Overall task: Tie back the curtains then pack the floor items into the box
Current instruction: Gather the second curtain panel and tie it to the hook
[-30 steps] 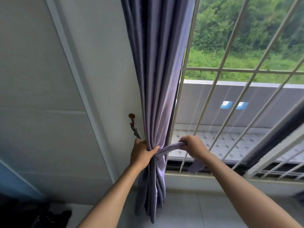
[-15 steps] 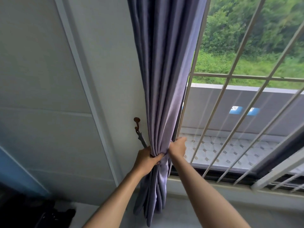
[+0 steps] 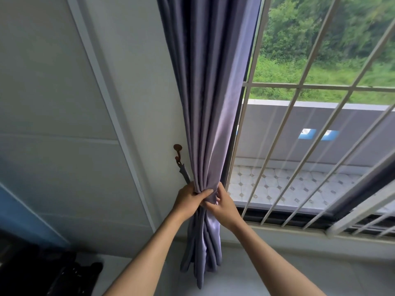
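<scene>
Both hands have closed in on the gathered waist of the curtain (image 3: 205, 116) since a moment ago, when the right one was held out toward the window with the tie-back stretched from it; now it is tucked against the cloth. The left hand (image 3: 188, 199) has its grip clamped round the bunched folds, thumb laid across the front. The right hand (image 3: 222, 205) touches it from the window side, fingers curled onto the band of matching cloth there; how that band lies under them I cannot tell.

What the next move likely turns on is the wall hook (image 3: 177, 151). It sits up and to the left of the grip, just beside the curtain's left edge, and a dark strap (image 3: 185, 175) slants down from it to the left hand. The curtain hangs upright, its long axis vertical, so the left hand is nearer the hook.

Window bars (image 3: 299, 116) stand close on the right. Dark things lie on the floor (image 3: 320, 272) at lower left, too dim to name.
</scene>
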The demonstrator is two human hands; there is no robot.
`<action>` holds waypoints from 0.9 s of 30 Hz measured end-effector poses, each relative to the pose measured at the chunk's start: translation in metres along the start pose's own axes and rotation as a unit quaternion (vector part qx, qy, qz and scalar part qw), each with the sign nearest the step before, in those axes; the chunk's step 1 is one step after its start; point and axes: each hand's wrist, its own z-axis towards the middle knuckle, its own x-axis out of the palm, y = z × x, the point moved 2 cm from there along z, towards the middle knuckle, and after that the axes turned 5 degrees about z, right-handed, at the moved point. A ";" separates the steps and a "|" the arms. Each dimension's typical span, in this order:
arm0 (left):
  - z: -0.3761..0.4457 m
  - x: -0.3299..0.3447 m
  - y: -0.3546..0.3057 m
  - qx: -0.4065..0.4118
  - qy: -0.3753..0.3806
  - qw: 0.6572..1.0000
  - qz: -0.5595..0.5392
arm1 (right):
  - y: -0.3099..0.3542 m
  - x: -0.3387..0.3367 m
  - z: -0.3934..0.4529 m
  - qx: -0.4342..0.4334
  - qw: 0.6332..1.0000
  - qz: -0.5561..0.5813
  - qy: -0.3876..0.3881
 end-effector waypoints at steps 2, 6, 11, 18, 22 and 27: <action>0.002 -0.001 0.001 0.007 0.035 0.999 -0.015 | 0.002 -0.001 0.002 -0.010 1.000 -0.016 -0.024; -0.003 0.000 -0.002 -0.023 0.097 0.969 -0.227 | 0.005 0.005 0.004 -0.019 0.996 -0.023 -0.083; -0.008 0.005 0.000 -0.085 -0.009 0.921 -0.380 | 0.009 0.003 0.008 -0.027 0.995 -0.032 -0.086; 0.013 -0.008 -0.001 -0.018 -0.035 0.971 -0.235 | 0.012 -0.008 0.008 -0.002 0.998 0.027 -0.058; 0.037 -0.016 -0.006 0.041 0.061 0.997 -0.001 | 0.014 -0.012 0.011 0.017 0.999 0.040 -0.016; 0.056 -0.030 -0.010 0.085 0.188 0.954 0.217 | 0.013 -0.017 0.015 0.022 1.000 -0.008 -0.016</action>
